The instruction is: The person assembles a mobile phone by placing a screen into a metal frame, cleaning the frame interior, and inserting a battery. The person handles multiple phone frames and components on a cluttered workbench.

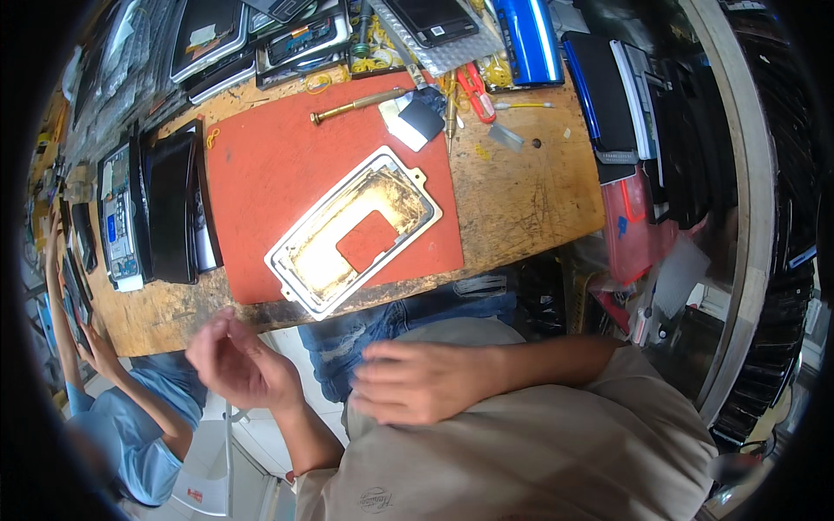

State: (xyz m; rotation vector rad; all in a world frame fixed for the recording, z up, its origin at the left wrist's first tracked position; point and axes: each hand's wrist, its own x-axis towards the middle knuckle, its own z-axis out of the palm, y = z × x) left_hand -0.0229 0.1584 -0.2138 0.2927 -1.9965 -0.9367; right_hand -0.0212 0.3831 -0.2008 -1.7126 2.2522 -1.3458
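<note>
Both our hands hang empty, off the bench: left hand (239,365) loosely curled, right hand (417,382) flat-fingered. Beyond them, on the red mat (261,165), lies the stripped phone frame (352,230); refitting seems untouched.

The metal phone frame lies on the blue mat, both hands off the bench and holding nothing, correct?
Not quite: the mat is red, not blue. The head view shows the metal phone frame lying on it, with the left hand and right hand below the bench edge, apart from the frame and holding nothing.
</note>
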